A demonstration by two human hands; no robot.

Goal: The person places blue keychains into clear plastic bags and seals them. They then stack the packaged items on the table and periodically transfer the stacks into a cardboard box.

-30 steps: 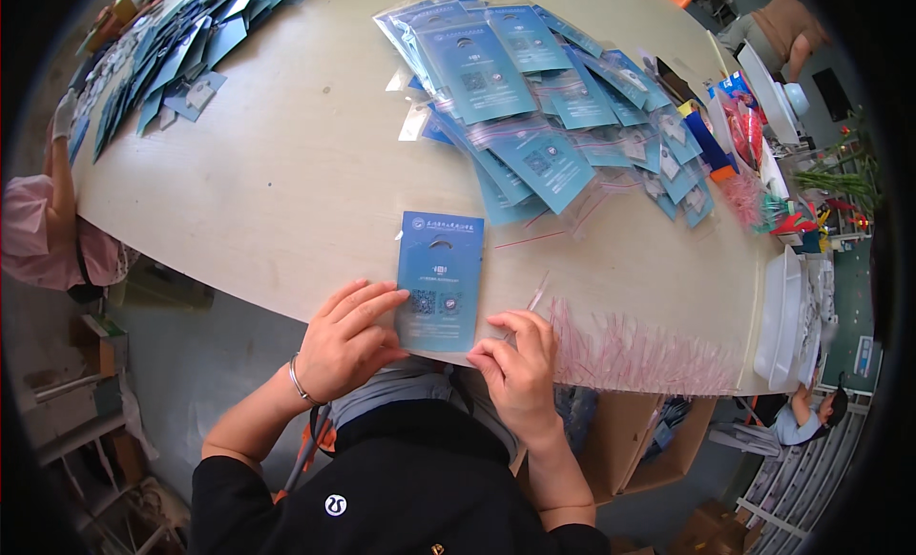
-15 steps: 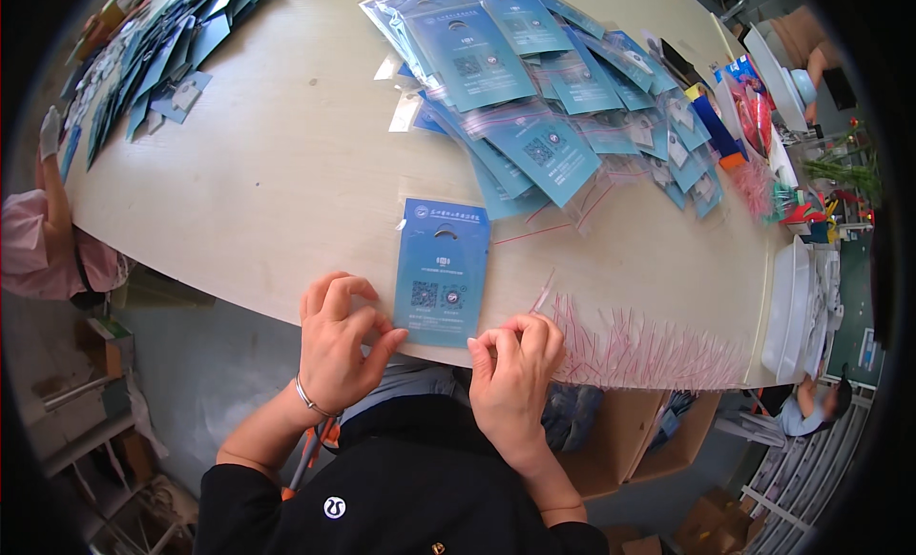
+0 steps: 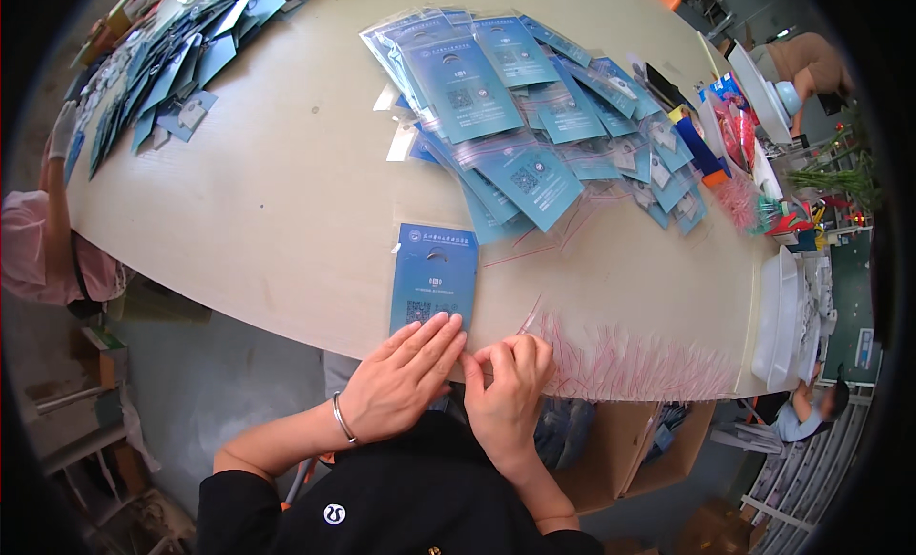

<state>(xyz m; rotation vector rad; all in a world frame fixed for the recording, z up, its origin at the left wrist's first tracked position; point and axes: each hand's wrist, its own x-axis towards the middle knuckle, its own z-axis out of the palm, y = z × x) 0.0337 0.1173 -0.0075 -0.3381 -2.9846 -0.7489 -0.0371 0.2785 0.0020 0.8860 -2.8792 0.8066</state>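
Packing workshop. We logged a large pale worktable [image 3: 267,202], heaps of bagged blue cards [image 3: 515,106] beyond the hands, clear red-striped bags [image 3: 630,359] right of them, cardboard cartons [image 3: 620,450] beneath, co-workers seated around.

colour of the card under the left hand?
Blue, with small white print; the card shows best in the head view.

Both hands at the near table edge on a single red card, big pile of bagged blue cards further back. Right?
Not quite: the card under the hands is blue, not red, as the head view shows. The left hand lies flat on its near end and the right hand pinches at its corner, both at the near table edge. The pile of bagged blue cards does lie further back.
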